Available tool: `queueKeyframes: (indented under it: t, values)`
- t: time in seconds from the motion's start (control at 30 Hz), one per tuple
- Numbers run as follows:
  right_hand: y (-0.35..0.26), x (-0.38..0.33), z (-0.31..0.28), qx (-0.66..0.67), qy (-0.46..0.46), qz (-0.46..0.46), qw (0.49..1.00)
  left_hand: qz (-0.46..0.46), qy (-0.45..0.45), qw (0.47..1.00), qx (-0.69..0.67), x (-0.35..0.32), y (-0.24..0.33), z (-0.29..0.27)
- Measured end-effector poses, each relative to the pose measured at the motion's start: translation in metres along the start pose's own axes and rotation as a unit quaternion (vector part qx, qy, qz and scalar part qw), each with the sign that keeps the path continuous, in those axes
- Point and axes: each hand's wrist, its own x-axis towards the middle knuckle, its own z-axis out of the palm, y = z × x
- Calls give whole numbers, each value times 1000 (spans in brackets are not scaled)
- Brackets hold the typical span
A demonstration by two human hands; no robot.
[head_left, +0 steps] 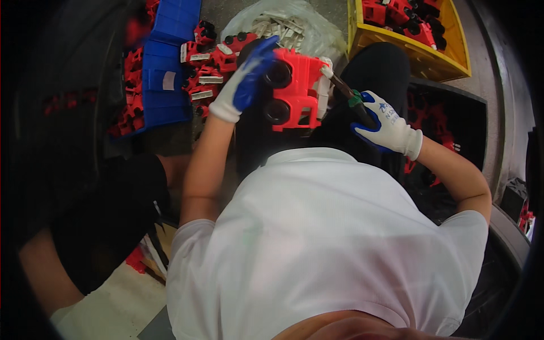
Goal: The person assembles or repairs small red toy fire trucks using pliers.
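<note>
On my dark-trousered lap lies a red toy truck (305, 76), its black wheels toward the left and a white part along its right edge. My left hand (245, 84), in a white and blue glove, is beside the wheels with its fingers stretched out; some motion blurs it. I cannot tell whether it touches the truck. My gloved right hand (386, 126) is wrapped round the dark handle of a hammer (344, 89) with green wrapping on it. The hammer's small whitish head is at the truck's white edge part, seemingly against it.
A clear plastic bag (309, 25) of white parts lies ahead. Left of it, red toy trucks (207, 71) are piled beside a blue bin (165, 79). A yellow crate (413, 59) of red trucks stands ahead right, a black bin (467, 110) at my right. Another person's leg (107, 221) is at left.
</note>
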Motion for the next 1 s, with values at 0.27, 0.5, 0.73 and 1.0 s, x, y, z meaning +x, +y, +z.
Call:
queueKeyframes:
  t: [0.27, 0.5, 0.73, 1.0]
  values:
    - [5, -28, -39, -102, 72, -181, 976, -64, 1, 991, 114, -42, -8, 38]
    - [36, -39, -24, -82, 42, -102, 991, 112, -85, 908, 396, -13, -25, 60]
    - [47, -42, -17, -69, 77, -88, 991, 109, -89, 909, 392, 8, -35, 67]
    - [45, -53, -11, -56, 133, -89, 986, 52, -109, 937, 327, 14, -17, 86]
